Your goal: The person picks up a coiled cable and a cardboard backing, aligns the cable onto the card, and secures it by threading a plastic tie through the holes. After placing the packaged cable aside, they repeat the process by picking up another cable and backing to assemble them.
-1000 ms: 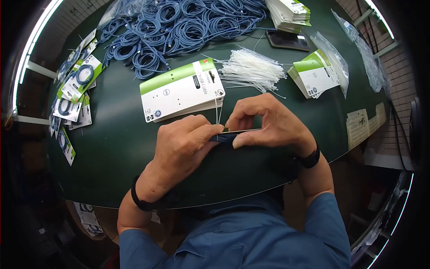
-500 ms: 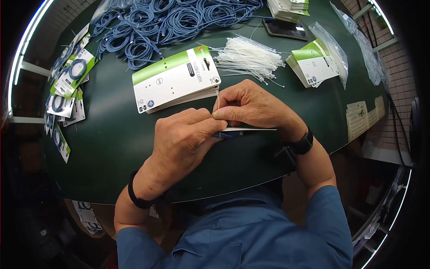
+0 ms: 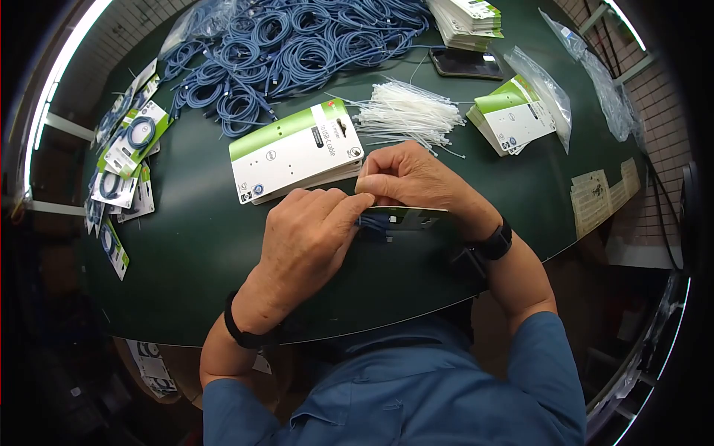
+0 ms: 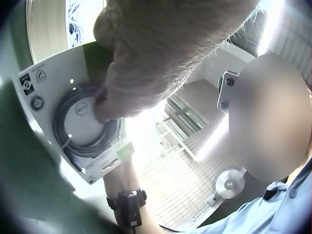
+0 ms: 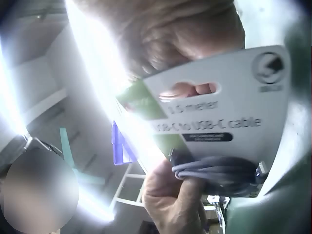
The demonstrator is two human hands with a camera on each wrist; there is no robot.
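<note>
A white and green USB-C cable card (image 5: 243,100) stands on edge near the front of the table, a coiled blue cable (image 4: 60,119) lying against its face. My left hand (image 3: 311,232) grips the card and coil together at one side, its thumb at the card's top edge in the head view. Just behind that edge, my right hand (image 3: 416,178) pinches a thin white cable tie, mostly hidden by the fingers. In the right wrist view, fingertips show through the card's hanging slot. Behind both hands lies a stack of similar cards (image 3: 294,156).
Loose white cable ties (image 3: 409,111) lie behind the card stack. Coiled blue cables (image 3: 312,52) are heaped at the back. Cards with cables (image 3: 134,141) pile up on the left. Right of the ties are a phone (image 3: 468,65), more cards (image 3: 524,123) and a plastic bag (image 3: 543,93).
My right hand has let go of the card's right part and moved left to pinch the tie by my left thumb. The card has tilted, showing more of its face.
</note>
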